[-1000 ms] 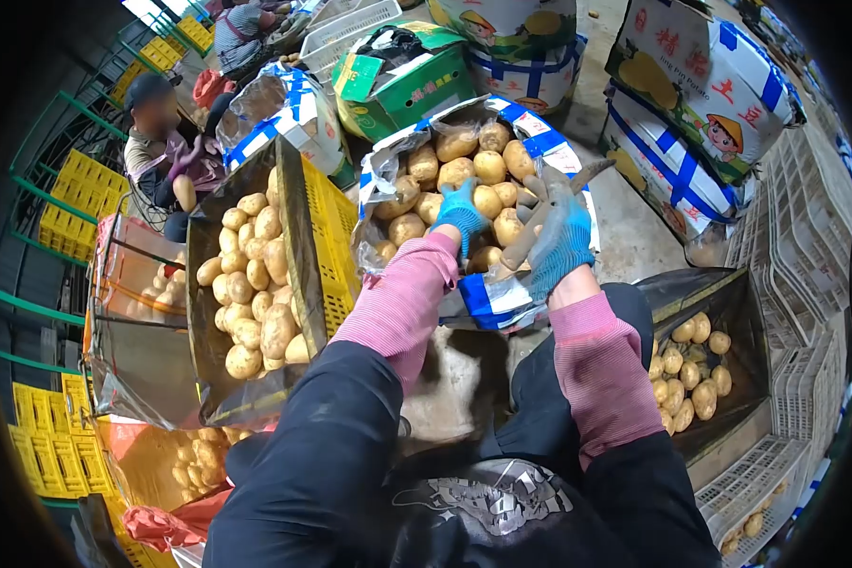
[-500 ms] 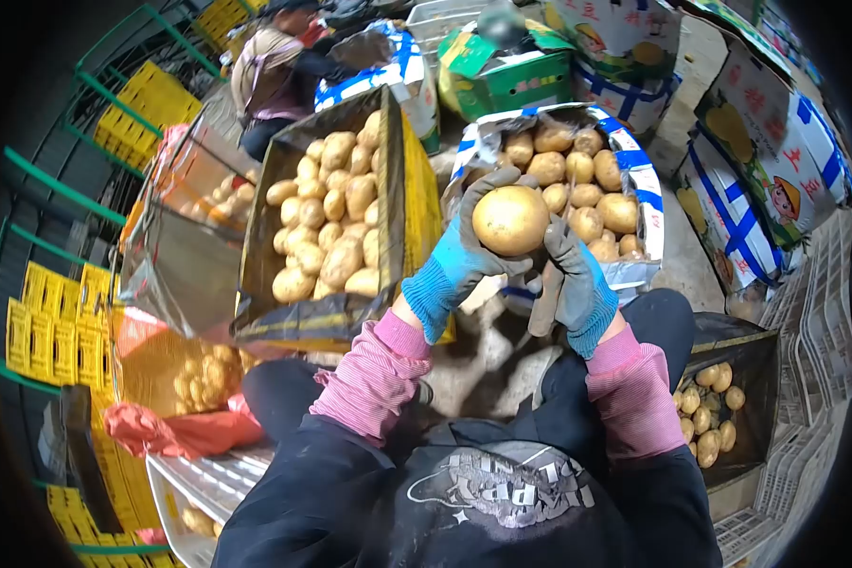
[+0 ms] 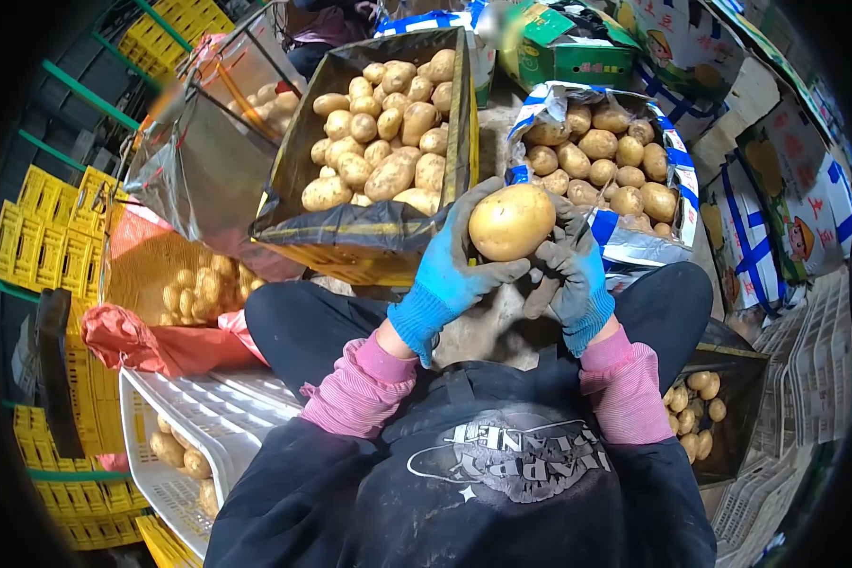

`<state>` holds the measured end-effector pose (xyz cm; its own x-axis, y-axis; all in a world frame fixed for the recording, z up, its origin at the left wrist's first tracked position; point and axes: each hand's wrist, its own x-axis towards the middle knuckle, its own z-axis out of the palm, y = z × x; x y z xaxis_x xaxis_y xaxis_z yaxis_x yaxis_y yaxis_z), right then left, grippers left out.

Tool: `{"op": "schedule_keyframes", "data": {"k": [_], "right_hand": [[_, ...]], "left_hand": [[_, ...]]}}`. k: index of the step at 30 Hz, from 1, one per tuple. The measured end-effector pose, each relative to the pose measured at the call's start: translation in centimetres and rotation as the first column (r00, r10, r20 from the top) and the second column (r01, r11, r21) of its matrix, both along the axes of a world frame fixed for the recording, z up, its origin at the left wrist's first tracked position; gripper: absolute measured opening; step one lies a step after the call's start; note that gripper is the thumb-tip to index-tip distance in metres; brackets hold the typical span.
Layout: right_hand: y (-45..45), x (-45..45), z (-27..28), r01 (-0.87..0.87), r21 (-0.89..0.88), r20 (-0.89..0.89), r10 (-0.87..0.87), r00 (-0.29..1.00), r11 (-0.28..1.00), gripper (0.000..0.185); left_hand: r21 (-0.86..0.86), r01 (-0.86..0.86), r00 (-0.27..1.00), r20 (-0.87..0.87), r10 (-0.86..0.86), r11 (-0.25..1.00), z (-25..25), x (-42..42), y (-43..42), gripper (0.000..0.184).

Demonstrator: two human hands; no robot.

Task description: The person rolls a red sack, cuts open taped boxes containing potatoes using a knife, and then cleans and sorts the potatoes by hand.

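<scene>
A large, smooth yellow potato (image 3: 512, 222) sits in my left hand (image 3: 450, 270), which wears a blue and grey glove and is closed around its left side and underside. My right hand (image 3: 573, 275), gloved alike, is close against the potato's right side. Its fingers are curled in, and whatever they may hold is hidden. Beyond my hands stands a box lined with white and blue wrapping (image 3: 686, 194), full of rougher brown potatoes (image 3: 598, 144). To its left is a yellow crate with a dark liner (image 3: 464, 123), heaped with pale potatoes (image 3: 388, 123).
An orange mesh sack (image 3: 128, 251) of small potatoes and a white crate (image 3: 151, 473) lie at my left. At my right is a dark-lined container (image 3: 729, 417) with small potatoes. Printed cartons (image 3: 795, 189) and a green box (image 3: 577, 62) stand farther off. Another person (image 3: 322, 28) is partly visible.
The view has shifted, so the crates appear higher and further right. The potato stays in my left hand, turned slightly. My right fingers have curled in; the brownish strip seen below them no longer shows clearly.
</scene>
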<state>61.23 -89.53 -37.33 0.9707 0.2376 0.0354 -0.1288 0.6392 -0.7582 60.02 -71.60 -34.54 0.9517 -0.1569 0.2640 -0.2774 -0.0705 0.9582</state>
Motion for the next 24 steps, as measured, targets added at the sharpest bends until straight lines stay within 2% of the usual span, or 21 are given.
{"op": "schedule_keyframes", "data": {"k": [1, 4, 5, 6, 7, 8, 9, 10, 12, 13, 14, 15, 16, 17, 18, 19, 20, 22, 23, 24], "right_hand": [[0.3, -0.1, 0.0, 0.003, -0.01, -0.012, -0.003, 1.0, 1.0, 0.061], [0.5, -0.6, 0.1, 0.005, -0.142, -0.133, -0.024, 0.991, 0.99, 0.059], [1.2, -0.4, -0.5, 0.057, -0.141, -0.115, -0.073, 0.991, 0.988, 0.059], [1.9, -0.3, -1.1, 0.108, -0.141, -0.097, -0.122, 0.988, 0.984, 0.059], [1.9, 0.5, -2.3, 0.157, -0.309, 0.046, -0.15, 0.988, 0.938, 0.058], [1.8, 1.1, -4.3, 0.203, -0.341, 0.163, -0.155, 0.974, 0.918, 0.057], [1.8, 0.3, -2.6, 0.071, -0.348, 0.039, -0.062, 0.997, 0.935, 0.056], [1.1, -0.7, -0.9, -0.052, -0.358, -0.098, 0.018, 0.995, 0.932, 0.056], [1.0, -0.1, -3.1, 0.031, -0.391, 0.029, -0.022, 0.999, 0.92, 0.054], [1.1, -0.5, -1.3, 0.03, -0.37, -0.035, -0.046, 0.998, 0.929, 0.05], [1.2, 0.3, -1.2, 0.057, -0.391, -0.018, -0.07, 0.997, 0.919, 0.047], [0.8, 1.0, -1.4, 0.087, -0.414, -0.012, -0.101, 0.995, 0.906, 0.044], [0.1, 1.2, -2.0, 0.12, -0.446, -0.025, -0.146, 0.989, 0.887, 0.041], [-0.3, 2.2, -2.8, 0.204, -0.467, 0.013, -0.224, 0.974, 0.86, 0.031], [-1.2, 2.8, -3.1, 0.357, -0.416, 0.137, -0.331, 0.934, 0.836, 0.026], [-2.4, 3.4, -1.6, 0.429, -0.381, 0.076, -0.435, 0.897, 0.819, 0.026], [-3.4, 3.4, 1.5, 0.493, -0.295, 0.085, -0.491, 0.867, 0.819, 0.026], [-7.4, 4.6, 2.7, 0.62, -0.257, 0.082, -0.623, 0.778, 0.741, 0.029], [-8.8, 4.8, 3.3, 0.697, -0.238, 0.097, -0.697, 0.71, 0.677, 0.031], [-10.0, 5.0, 3.4, 0.76, -0.216, 0.117, -0.757, 0.643, 0.613, 0.034]], "left_hand": [[0.038, -0.002, 1.0, -0.004, 0.002, 0.999, 0.3, -0.1, 0.5, 0.091], [-0.387, 0.065, 0.97, -0.193, -0.15, 0.92, 0.4, -0.3, 0.7, 0.091], [-0.301, 0.063, 0.971, -0.201, -0.127, 0.952, -0.3, -0.3, 1.1, 0.088], [-0.198, 0.005, 0.989, -0.141, -0.034, 0.98, -1.7, -0.2, 1.4, 0.084], [-0.339, 0.041, 0.974, -0.198, -0.114, 0.94, -4.0, 0.5, 2.0, 0.084], [-0.492, 0.024, 0.963, -0.222, -0.153, 0.87, -2.9, -0.3, 2.2, 0.085], [-0.58, -0.021, 0.917, -0.337, -0.216, 0.815, -0.6, -1.0, 3.1, 0.083], [-0.583, -0.071, 0.939, -0.313, -0.144, 0.809, -0.4, -0.6, 4.1, 0.079], [-0.456, -0.081, 0.963, -0.265, -0.048, 0.886, 4.2, 1.5, 8.4, 0.065], [-0.471, -0.025, 0.993, -0.117, -0.034, 0.882, 6.5, 4.4, 11.7, 0.055], [-0.482, 0.034, 0.999, 0.033, -0.021, 0.876, 8.8, 7.5, 15.0, 0.045], [-0.483, 0.009, 0.99, 0.128, 0.061, 0.875, 11.7, 11.0, 18.1, 0.043], [-0.5, -0.07, 0.97, 0.167, 0.176, 0.863, 15.5, 14.2, 22.4, 0.04], [-0.519, -0.147, 0.948, 0.167, 0.269, 0.842, 19.2, 17.6, 26.6, 0.038], [-0.541, -0.191, 0.944, 0.129, 0.304, 0.819, 22.3, 21.0, 29.9, 0.036], [-0.569, -0.191, 0.96, 0.063, 0.274, 0.8, 24.3, 24.4, 31.4, 0.034], [-0.598, -0.127, 0.987, 0.001, 0.159, 0.791, 25.5, 27.0, 30.1, 0.033], [-0.5, -0.033, 0.999, 0.0, 0.039, 0.865, 24.1, 31.5, 22.6, 0.034], [-0.252, 0.003, 0.998, -0.058, -0.018, 0.968, 22.3, 29.2, 14.1, 0.033], [-0.084, 0.014, 0.987, -0.161, -0.027, 0.996, 18.6, 29.4, 8.4, 0.031]]}}
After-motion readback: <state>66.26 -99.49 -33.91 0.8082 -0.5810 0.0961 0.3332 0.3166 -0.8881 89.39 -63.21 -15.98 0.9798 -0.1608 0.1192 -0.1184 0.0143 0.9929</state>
